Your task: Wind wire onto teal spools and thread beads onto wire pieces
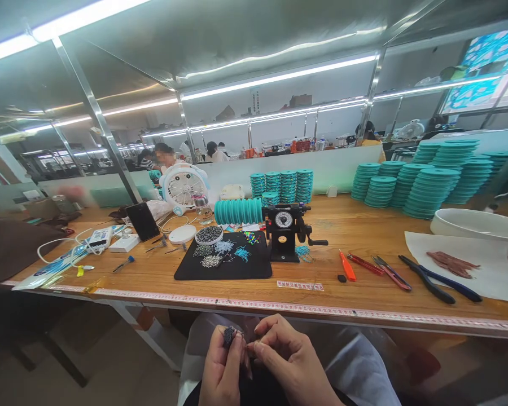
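My left hand [225, 363] is closed, pinching a small dark bundle [228, 336] with a knotted or beaded look. Beside it, my right hand [290, 358] has thumb and forefinger pressed together close to the left fingertips. Whatever lies in that pinch is too small to make out. Both hands are above my lap, in front of the table edge. On the table beyond them lies a black mat [237, 270] with piles of small beads and light blue pieces. A hand-cranked winder [283, 237] with a dial carries a row of teal spools [239, 211].
Pliers [438, 279], snips [392, 273], red tweezers [365, 265] and an orange-handled tool [347, 266] lie at right. Teal spool stacks [432, 192] stand behind. A phone [142, 221], a small fan [185, 186] and cables occupy the left. A measuring tape [245, 304] runs along the edge.
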Demonstrator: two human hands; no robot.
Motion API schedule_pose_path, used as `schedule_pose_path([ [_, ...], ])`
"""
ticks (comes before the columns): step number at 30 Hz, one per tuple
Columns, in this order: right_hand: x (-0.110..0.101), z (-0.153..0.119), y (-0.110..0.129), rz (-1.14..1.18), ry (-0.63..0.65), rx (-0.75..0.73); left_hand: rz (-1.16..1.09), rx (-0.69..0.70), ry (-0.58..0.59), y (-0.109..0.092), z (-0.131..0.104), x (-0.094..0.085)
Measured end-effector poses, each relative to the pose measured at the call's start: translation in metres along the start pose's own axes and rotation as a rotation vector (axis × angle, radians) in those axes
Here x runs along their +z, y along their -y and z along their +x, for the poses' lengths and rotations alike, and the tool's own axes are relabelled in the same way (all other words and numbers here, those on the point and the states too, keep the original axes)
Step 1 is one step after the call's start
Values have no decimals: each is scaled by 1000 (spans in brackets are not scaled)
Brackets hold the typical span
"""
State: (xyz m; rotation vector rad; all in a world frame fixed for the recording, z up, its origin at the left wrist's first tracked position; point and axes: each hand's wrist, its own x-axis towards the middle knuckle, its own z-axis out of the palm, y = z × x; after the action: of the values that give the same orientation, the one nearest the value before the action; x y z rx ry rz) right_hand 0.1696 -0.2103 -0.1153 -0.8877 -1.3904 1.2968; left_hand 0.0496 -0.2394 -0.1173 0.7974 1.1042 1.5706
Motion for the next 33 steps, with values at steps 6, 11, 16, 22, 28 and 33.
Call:
schedule_pose_path([
  [6, 1, -1, -3, 105, 28, -1, -30, -14, -16, 0, 2, -1],
  [11, 2, -3, -6, 205, 52, -13, -7, 21, -12, 3, 4, -3],
  [16, 3, -2, -6, 199, 43, 5, 64, 90, -13, 1, 3, -1],
  [22, 1, 2, -2, 20, 14, -11, 156, 176, -31, 0, -2, 1],
  [28, 3, 5, 5, 100, 81, 125, 54, 23, 17, -2, -2, -2],
  [33, 2, 9, 2, 103, 130, 231, 44, -45, 95, -1, 1, -8],
])
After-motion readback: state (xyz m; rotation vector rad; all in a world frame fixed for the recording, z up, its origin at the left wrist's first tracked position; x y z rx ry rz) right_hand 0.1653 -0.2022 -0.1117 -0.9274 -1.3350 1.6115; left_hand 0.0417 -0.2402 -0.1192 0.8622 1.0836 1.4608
